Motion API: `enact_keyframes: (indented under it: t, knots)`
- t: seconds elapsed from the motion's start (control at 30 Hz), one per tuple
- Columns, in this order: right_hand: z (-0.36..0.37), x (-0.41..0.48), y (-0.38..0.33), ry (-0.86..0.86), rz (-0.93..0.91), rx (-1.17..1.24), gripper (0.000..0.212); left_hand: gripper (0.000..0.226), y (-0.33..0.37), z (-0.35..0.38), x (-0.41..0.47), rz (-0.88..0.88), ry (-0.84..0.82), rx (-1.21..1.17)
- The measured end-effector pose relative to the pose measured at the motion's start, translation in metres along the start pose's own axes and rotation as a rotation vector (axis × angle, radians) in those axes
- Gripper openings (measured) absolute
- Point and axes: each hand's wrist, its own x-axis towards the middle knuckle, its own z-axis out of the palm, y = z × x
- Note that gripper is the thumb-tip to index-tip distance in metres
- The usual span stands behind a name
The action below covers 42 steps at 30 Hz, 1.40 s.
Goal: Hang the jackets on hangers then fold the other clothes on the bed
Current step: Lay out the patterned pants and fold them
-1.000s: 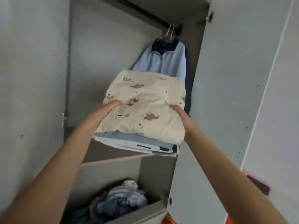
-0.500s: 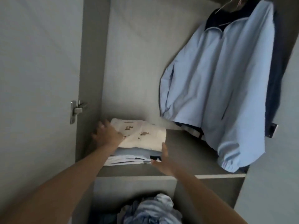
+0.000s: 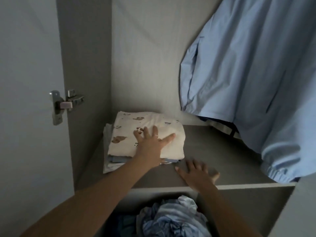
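Pressing flat on the folded stack [image 3: 123, 144], left hand [image 3: 150, 144], fingers [image 3: 155, 130] spread.

Both arms [image 3: 106, 190] are bare, and the left hand [image 3: 150, 143] wears a thin ring [image 3: 156, 135] on one finger

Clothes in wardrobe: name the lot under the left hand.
The folded stack topped by cream bear-print cloth; the light-blue jacket hangs untouched, the crumpled blue pile lies below.
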Motion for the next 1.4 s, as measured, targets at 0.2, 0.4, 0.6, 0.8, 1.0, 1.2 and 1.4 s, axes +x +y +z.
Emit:
enact_keyframes:
  t: [0.2, 0.4, 0.6, 0.8, 1.0, 1.2, 1.4]
  knots:
    - [0.001, 0.006, 0.000, -0.032, 0.069, 0.002, 0.066, 0.101, -0.061, 0.019, 0.028, 0.022, -0.025, 0.025]
    - [0.000, 0.012, -0.003, -0.031, 0.127, 0.045, 0.061, 0.102, -0.095, 0.032, 0.056, -0.097, -0.108, -0.048]
    - [0.002, 0.014, -0.004, -0.023, 0.134, 0.034, 0.061, 0.103, -0.089, 0.039, 0.067, -0.126, -0.094, -0.053]
    - [0.002, 0.013, 0.003, -0.028, 0.060, 0.000, 0.062, 0.110, -0.075, 0.029, 0.052, -0.193, -0.200, -0.108]
    - [-0.004, -0.029, 0.028, -0.094, -0.250, -0.024, 0.075, 0.087, -0.002, 0.019, -0.012, -0.149, -0.241, -0.559]
    - [-0.036, -0.160, 0.128, 0.144, -0.214, -0.001, 0.066, 0.065, 0.116, -0.026, -0.071, 0.277, -0.270, -0.597]
    - [-0.081, -0.274, 0.256, 0.880, 0.489, 0.172, 0.077, 0.036, 0.223, -0.107, -0.116, 0.837, -0.235, -0.813]
